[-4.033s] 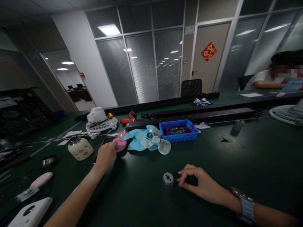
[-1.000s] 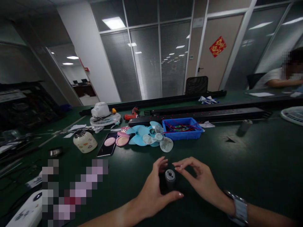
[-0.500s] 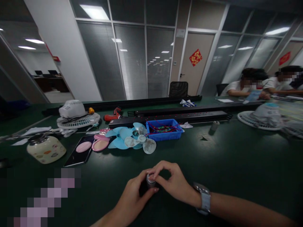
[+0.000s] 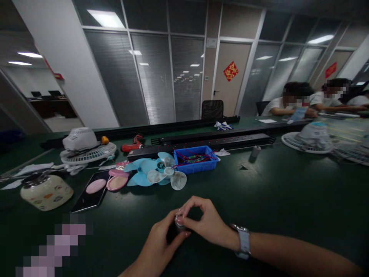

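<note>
A small silvery cylinder (image 4: pixel 180 227) stands on the dark green table near the front, mostly covered by fingers. My left hand (image 4: pixel 161 240) wraps its thumb and fingers around the cylinder's side. My right hand (image 4: pixel 203 223), with a watch (image 4: pixel 243 240) on its wrist, has thumb and fingertips pinched together at the cylinder's top. Beyond the hands lie light blue and clear fan blades (image 4: pixel 157 171) and a blue bin (image 4: pixel 196 165) with red wires and small green parts.
A floral pot (image 4: pixel 46 192), a phone (image 4: pixel 89 196), a pink compact (image 4: pixel 117 182), a red drill (image 4: pixel 132 146) and a fan part (image 4: pixel 80 142) are at left. Another metal cylinder (image 4: pixel 255 152) stands right of centre. Other people (image 4: pixel 288 104) sit at the far right.
The view has shifted slightly, so the table items appear further left. Both hands stay at the cylinder, and the right fingertips have moved slightly over its top.
</note>
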`<move>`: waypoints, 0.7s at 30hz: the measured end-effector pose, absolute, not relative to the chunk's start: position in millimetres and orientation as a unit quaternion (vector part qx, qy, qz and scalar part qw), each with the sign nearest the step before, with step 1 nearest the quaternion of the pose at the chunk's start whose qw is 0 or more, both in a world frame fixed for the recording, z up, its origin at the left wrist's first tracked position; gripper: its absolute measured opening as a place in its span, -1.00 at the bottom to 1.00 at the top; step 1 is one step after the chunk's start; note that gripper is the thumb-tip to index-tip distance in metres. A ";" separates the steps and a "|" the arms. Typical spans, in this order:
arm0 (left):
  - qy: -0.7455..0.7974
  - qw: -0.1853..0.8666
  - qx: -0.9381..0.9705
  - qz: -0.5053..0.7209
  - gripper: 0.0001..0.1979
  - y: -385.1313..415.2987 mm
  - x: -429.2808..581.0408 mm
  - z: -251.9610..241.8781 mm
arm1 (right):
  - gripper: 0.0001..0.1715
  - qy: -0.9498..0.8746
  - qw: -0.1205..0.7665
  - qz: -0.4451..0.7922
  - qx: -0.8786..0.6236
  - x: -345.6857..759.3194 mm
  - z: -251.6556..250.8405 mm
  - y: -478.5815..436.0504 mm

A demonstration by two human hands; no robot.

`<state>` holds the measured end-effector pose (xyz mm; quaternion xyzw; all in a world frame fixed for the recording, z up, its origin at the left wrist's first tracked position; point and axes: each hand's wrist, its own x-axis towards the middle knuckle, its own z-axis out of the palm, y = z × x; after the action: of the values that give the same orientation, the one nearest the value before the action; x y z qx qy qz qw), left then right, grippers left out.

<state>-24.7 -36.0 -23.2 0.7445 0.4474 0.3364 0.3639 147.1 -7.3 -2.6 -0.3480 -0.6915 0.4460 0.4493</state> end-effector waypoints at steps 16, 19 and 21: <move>0.735 -0.157 0.598 0.280 -0.79 23.2 -112.3 10.8 | -0.84 -0.688 0.481 0.444 -0.315 146.1 -9.0 -14.6; 0.800 -0.196 0.525 0.215 -0.76 47.7 -134.5 2.7 | -0.84 -0.686 0.478 0.448 -0.317 146.9 -8.7 -15.6; 0.811 -0.198 0.508 0.211 -0.73 58.1 -142.2 -8.5 | -0.84 -0.685 0.472 0.450 -0.325 147.1 -7.6 -16.3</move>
<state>-142.2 58.1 -8.5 0.5084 0.8110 0.2111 -0.1979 147.1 -16.3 -7.6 -0.3249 -0.6849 0.4501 0.4719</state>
